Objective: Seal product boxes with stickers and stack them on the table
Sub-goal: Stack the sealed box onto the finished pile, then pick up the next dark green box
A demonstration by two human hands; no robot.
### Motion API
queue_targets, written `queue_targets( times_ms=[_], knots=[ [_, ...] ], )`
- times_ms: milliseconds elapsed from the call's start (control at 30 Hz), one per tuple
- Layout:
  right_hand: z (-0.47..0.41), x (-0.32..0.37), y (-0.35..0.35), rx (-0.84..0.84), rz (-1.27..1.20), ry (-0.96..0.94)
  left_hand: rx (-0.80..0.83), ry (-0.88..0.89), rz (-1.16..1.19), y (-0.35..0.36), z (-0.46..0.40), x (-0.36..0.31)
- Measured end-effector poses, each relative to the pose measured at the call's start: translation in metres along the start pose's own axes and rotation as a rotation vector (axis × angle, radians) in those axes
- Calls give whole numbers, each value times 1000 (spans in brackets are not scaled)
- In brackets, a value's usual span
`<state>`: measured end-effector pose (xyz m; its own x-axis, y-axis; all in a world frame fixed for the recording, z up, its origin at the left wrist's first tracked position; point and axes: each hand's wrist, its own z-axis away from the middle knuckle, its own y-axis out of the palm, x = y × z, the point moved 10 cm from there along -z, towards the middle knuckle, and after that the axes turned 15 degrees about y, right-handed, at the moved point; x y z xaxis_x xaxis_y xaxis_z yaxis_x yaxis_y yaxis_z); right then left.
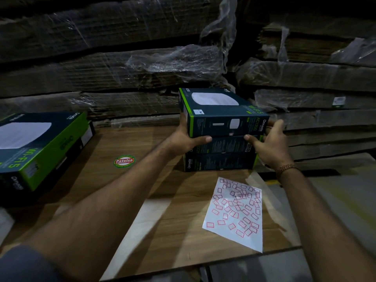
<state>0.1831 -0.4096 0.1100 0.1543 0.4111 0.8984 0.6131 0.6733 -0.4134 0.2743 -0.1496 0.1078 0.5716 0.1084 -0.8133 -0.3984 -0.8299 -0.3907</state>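
A dark product box point(219, 112) with green trim and a white device printed on top sits tilted on a stack of two like boxes point(219, 157) at the far middle of the wooden table point(162, 220). My left hand point(187, 135) grips the top box at its left end, thumb under the front edge. At the box's right end my right hand point(268, 143) holds it, thumb under the front and fingers round the end. A white sheet point(238, 210) with several red-edged stickers lies on the table in front of the stack.
Another like box point(40, 147) lies at the left of the table on a dark one. A round red and green label point(124, 161) is stuck on the tabletop. Wrapped bundles of flat cardboard point(122, 68) rise behind the table. The table's near edge and right edge lie close to the sticker sheet.
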Motion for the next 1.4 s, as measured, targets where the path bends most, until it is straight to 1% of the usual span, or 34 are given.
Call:
queue_targets(
  times_ms=[133,233,267,333,433,500,567,600,667,800,867,967,1033,1133,1233,1300,1400],
  knots=[
    [2,-1,1,-7,23,20,-68,20,-11,-2,6,-2],
    [11,-3,2,-34,-29,78,-87,-41,-10,-3,22,-5],
    [19,-3,1,-73,-45,97,-89,-67,-20,-5,32,-9],
    [42,2,-2,-203,-43,91,-133,-109,-56,-16,52,-13],
    [88,19,-1,-441,-32,3,-239,-92,-79,-49,95,-20],
    [124,37,10,-514,-43,-84,-330,-64,-38,-75,130,-24],
    [158,58,28,-520,-44,-195,-439,-43,-26,-100,167,-34],
    [171,67,40,-490,-50,-242,-489,-42,-44,-111,185,-38],
    [194,83,70,-361,-83,-297,-603,-28,-105,-135,220,-50],
    [232,113,132,-66,-101,-304,-751,45,-278,-177,278,-100],
    [249,128,165,89,-83,-291,-776,59,-368,-198,299,-127],
    [275,153,210,279,-55,-273,-791,110,-644,-237,322,-168],
    [291,169,241,387,-41,-242,-784,127,-792,-260,332,-183],
    [307,185,298,547,-56,-114,-753,121,-949,-285,343,-188],
    [320,189,352,685,-125,87,-685,100,-1063,-300,348,-184],
    [327,184,376,751,-145,216,-642,65,-1128,-308,350,-179],
    [340,177,397,835,-169,388,-629,38,-1147,-316,353,-177]
  ],
)
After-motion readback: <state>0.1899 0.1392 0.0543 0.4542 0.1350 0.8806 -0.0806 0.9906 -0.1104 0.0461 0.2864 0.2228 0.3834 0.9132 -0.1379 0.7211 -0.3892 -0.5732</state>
